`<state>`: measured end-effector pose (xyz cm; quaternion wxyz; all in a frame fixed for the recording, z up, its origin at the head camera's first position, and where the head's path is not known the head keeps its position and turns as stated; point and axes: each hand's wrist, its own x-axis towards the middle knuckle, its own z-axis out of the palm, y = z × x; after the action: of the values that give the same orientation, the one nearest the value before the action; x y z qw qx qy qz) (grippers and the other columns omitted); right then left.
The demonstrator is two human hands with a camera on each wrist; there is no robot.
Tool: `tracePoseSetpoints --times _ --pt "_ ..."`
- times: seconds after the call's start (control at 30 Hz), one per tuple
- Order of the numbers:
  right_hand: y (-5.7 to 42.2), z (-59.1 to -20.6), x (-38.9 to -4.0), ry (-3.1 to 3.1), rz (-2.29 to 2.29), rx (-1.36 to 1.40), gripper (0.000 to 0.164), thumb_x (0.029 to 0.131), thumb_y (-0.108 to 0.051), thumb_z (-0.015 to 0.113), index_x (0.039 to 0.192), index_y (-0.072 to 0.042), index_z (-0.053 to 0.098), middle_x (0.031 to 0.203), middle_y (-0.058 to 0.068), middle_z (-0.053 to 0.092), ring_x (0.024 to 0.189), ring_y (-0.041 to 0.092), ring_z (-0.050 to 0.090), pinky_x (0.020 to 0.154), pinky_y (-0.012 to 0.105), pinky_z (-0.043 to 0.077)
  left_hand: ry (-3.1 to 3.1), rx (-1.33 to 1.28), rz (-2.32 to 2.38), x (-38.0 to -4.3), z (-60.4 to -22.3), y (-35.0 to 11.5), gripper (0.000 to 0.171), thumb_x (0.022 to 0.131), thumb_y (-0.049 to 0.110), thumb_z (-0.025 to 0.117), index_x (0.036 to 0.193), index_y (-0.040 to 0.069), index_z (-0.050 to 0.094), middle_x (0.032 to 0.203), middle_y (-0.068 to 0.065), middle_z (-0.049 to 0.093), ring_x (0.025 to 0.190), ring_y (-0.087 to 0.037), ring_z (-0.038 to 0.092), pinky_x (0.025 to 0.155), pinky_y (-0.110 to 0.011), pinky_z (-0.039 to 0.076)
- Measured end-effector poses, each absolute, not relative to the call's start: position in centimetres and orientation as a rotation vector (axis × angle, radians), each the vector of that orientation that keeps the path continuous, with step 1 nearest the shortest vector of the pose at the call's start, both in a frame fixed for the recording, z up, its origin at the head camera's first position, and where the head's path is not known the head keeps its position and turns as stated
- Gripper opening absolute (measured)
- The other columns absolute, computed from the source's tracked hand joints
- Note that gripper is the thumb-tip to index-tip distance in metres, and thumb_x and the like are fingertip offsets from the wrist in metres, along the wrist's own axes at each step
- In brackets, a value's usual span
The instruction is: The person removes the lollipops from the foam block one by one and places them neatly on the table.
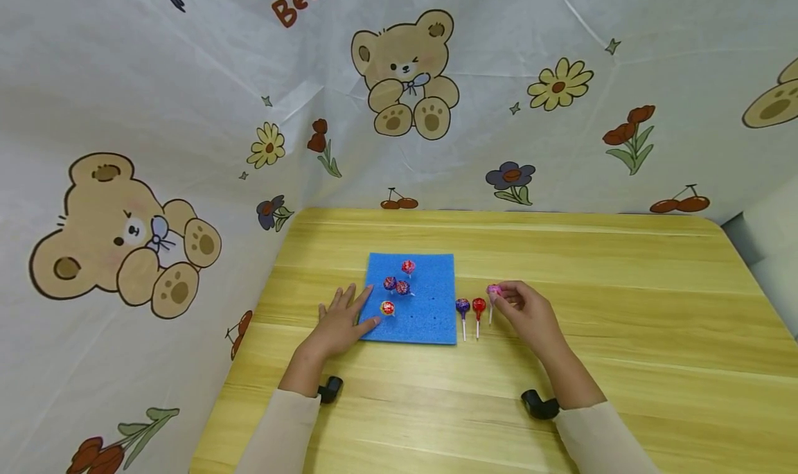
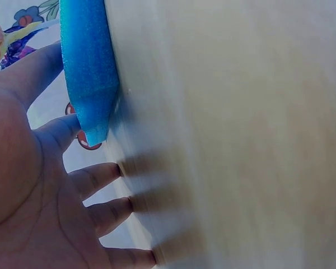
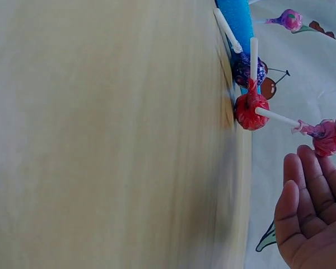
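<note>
My left hand (image 1: 337,325) lies with fingers spread at the left edge of a blue foam sheet (image 1: 430,269), thumb and index finger touching it. Several wrapped lollipops stand with their sticks in the foam, among them a red-and-yellow one (image 1: 387,308) and a pink-red one (image 1: 408,266). Just right of the foam, my right hand (image 1: 528,314) pinches a pink lollipop (image 3: 326,138) by its wrapped head, stick pointing away from the fingers. Beside it on the table are a purple lollipop (image 1: 463,306) and a red lollipop (image 1: 479,305), sticks towards me.
The wooden table (image 1: 623,335) extends to both sides of the foam. Behind and to the left hangs a pale cloth (image 1: 486,37) printed with bears and flowers. Black wrist mounts (image 1: 539,405) sit by both sleeves.
</note>
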<state>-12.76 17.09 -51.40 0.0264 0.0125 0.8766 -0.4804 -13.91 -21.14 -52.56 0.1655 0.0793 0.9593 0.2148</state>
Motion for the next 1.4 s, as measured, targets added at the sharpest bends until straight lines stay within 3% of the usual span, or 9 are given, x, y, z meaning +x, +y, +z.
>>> tracePoseSetpoints --times 0.33,0.63,1.17,1.4 --pt "17.4 -51.9 -12.7 2.666 -1.345 0.127 0.052 0.101 -0.048 0.058 0.127 -0.004 0.063 0.117 0.015 0.069 0.105 0.026 0.065 0.091 0.038 0.053 2.728 0.229 0.615 -13.8 -52.3 -21.1 0.076 0.099 0.061 0.052 0.162 0.037 0.018 0.172 -0.013 0.009 0.158 -0.041 -0.002 0.115 -0.079 -0.001" --pt "17.4 -52.4 -12.8 2.663 -1.245 0.125 0.043 0.101 -0.042 0.059 0.120 -0.004 0.066 0.108 0.012 0.071 0.098 0.024 0.064 0.080 0.030 0.051 2.731 0.229 0.603 -13.9 -52.4 -21.0 0.076 0.099 0.062 0.051 0.162 0.036 0.020 0.171 -0.014 0.010 0.158 -0.042 -0.001 0.115 -0.079 0.000" --pt "16.7 -52.4 -13.0 2.660 -1.158 0.199 0.045 0.099 -0.045 0.063 0.113 -0.002 0.067 0.098 0.011 0.069 0.086 0.022 0.060 0.070 0.028 0.045 2.710 0.219 0.613 -13.9 -52.2 -21.1 0.076 0.099 0.062 0.051 0.162 0.037 0.017 0.172 -0.012 0.008 0.158 -0.040 -0.003 0.116 -0.078 -0.002" --pt "16.6 -52.3 -13.0 2.663 -1.150 0.177 0.043 0.098 -0.037 0.065 0.119 0.000 0.064 0.098 0.012 0.069 0.084 0.022 0.060 0.069 0.028 0.046 2.720 0.224 0.619 -13.8 -52.1 -21.1 0.076 0.099 0.062 0.051 0.162 0.036 0.018 0.172 -0.013 0.009 0.158 -0.041 -0.003 0.115 -0.079 -0.002"
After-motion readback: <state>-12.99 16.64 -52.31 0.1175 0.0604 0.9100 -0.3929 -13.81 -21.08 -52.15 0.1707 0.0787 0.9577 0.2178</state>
